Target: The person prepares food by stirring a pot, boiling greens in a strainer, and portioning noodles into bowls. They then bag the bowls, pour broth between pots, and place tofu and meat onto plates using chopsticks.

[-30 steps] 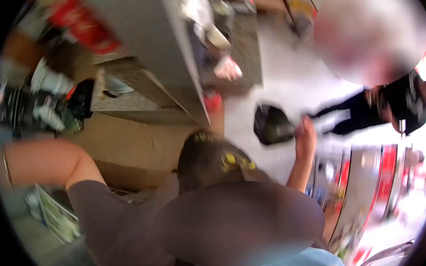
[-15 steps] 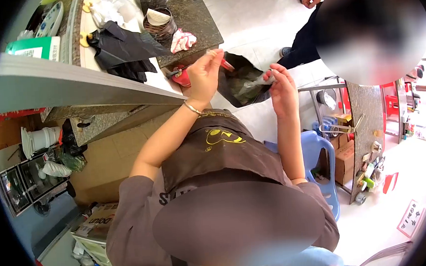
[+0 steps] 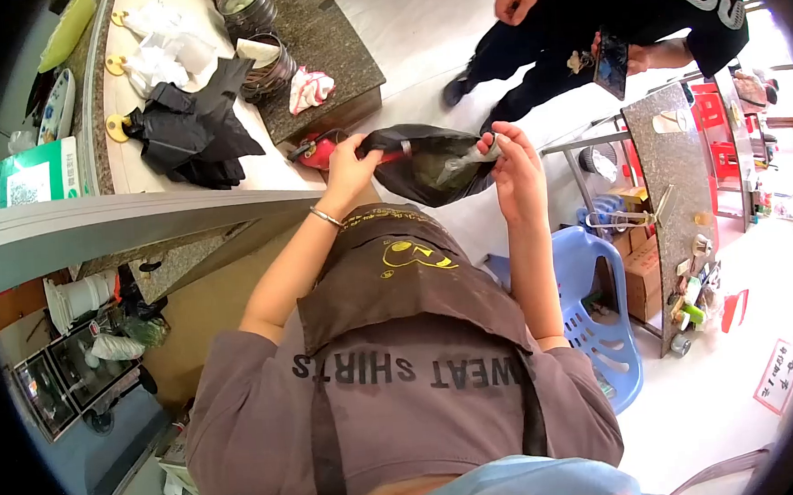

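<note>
Head view, nearest first: your brown apron (image 3: 407, 274) fills the near edge, and both forearms reach away from it. Your left hand (image 3: 351, 164), with a bracelet (image 3: 325, 217) at the wrist, is closed on the left rim of a black bag (image 3: 428, 168). Your right hand (image 3: 511, 163) pinches the right rim along with a scrap of pale film (image 3: 466, 159). The bag hangs in the air between your hands, above the floor and just right of the worktop (image 3: 124, 169).

You appear to be spreading the bag's mouth. The next move calls for a firm hold on both sides so the mouth doesn't collapse.

A pile of black bags (image 3: 194, 133) lies on the worktop to the left. Farther off, another person in black (image 3: 582, 18) stands on the floor.
</note>
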A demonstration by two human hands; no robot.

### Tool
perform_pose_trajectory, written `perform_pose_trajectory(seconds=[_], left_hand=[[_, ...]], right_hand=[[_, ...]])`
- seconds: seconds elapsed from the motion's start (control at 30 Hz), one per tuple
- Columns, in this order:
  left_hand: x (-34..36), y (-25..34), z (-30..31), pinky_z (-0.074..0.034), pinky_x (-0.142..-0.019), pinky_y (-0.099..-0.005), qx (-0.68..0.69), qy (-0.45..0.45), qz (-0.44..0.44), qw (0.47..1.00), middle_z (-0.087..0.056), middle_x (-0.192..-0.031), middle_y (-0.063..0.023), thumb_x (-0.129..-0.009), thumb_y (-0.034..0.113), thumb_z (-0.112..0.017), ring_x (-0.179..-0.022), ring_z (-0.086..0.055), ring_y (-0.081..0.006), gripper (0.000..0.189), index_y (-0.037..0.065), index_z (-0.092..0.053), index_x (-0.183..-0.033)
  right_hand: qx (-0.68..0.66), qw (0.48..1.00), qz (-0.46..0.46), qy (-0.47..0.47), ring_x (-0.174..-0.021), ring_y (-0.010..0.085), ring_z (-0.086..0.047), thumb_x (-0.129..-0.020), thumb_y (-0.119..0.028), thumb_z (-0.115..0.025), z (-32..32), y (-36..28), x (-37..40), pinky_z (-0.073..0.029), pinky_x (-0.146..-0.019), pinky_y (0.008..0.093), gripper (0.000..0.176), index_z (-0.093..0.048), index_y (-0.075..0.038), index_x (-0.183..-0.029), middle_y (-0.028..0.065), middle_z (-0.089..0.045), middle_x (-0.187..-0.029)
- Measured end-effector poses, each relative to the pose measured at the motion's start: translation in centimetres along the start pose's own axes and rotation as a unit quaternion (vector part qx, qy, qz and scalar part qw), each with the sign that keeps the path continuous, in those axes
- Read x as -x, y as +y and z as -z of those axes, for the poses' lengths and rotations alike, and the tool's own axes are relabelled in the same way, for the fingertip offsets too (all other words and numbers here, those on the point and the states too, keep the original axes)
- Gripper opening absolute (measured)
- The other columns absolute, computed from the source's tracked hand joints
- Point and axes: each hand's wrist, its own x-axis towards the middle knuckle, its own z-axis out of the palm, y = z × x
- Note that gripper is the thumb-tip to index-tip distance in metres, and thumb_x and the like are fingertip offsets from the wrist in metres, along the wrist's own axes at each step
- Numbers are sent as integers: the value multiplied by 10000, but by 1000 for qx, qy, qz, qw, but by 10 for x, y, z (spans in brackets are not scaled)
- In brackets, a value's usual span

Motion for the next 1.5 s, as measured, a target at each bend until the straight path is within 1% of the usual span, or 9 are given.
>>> perform_pose_trajectory(seconds=[0.13, 0.37, 0.5, 0.67, 0.83, 1.03, 1.27, 1.37, 1.5], left_hand=[[-25, 45, -16, -436, -705, -256, 210, -144, 177, 951, -613, -838, 12, -809, 254, -617, -724, -569, -105, 222, 66, -593, -924], [-44, 114, -60, -464, -764, -303, 433, -229, 200, 848, -582, -959, -51, -870, 179, -533, -844, -578, -152, 225, 67, -498, -1062], [-42, 150, -91, -446, -832, -331, 471, -299, 184, 809, -560, -1041, -16, -896, 198, -510, -912, -577, -176, 221, 92, -473, -1086], [-48, 159, -78, -386, -934, -332, 453, -295, 127, 831, -472, -1221, -57, -904, 220, -497, -1090, -494, -185, 480, 38, -352, -1324], [-18, 118, -17, -358, -975, -349, 389, -215, 109, 889, -384, -1322, -65, -898, 235, -510, -1145, -472, -221, 475, 64, -362, -1315], [69, -6, 41, -423, -865, -304, 435, -31, 222, 872, -469, -1204, -50, -883, 270, -544, -1006, -549, -182, 400, 62, -454, -1213], [184, -75, 84, -445, -775, -270, 394, 193, 311, 843, -531, -1090, -24, -884, 269, -541, -908, -557, -130, 308, 86, -510, -1129], [233, -109, 102, -455, -777, -279, 411, 245, 310, 822, -529, -1092, -41, -885, 299, -536, -918, -556, -140, 329, 69, -513, -1119], [293, -167, 134, -449, -758, -263, 424, 275, 323, 800, -537, -1079, -35, -870, 328, -551, -910, -555, -133, 351, 76, -517, -1111]], right_hand=[[42, 999, 8, -6, -847, 117, -563, -840, -123, -543, 14, -3, -12, -378, -742, 209, 228, -544, -35, -1050, 57, -594, -911], [175, 982, 66, -11, -828, 116, -565, -824, -107, -582, 36, -24, -43, -421, -768, 238, 330, -490, -31, -1132, 68, -606, -887], [355, 923, 136, -58, -653, 78, -533, -763, -3, -576, 48, -23, -74, -415, -577, 207, 456, -440, -52, -1195, 39, -595, -752], [222, 963, 141, -66, -664, 87, -545, -752, 90, -448, 35, -35, -109, -421, -593, 202, 455, -431, -45, -1186, 59, -594, -755], [175, 970, 130, -104, -861, 103, -510, -757, 68, -461, 22, -39, -149, -417, -727, 217, 450, -398, -22, -1194, 92, -465, -1144], [361, 897, 206, -148, -716, 78, -508, -745, 30, -544, 12, -39, -189, -402, -640, 194, 428, -404, -18, -1146, 64, -560, -829], [475, 837, 180, -204, -1155, 257, -445, -768, -31, -624, 23, -36, -228, -375, -963, 352, 540, -378, 27, -1246, 143, -426, -1254], [638, 685, 292, -195, -1156, 306, -440, -769, -115, -638, 19, -53, -218, -360, -972, 383, 594, -352, 40, -1267, 182, -423, -1247], [682, 636, 358, -48, -1084, 358, -473, -694, -94, -656, 21, -33, -214, -380, -919, 389, 577, -426, 7, -1213, 212, -456, -1207]])
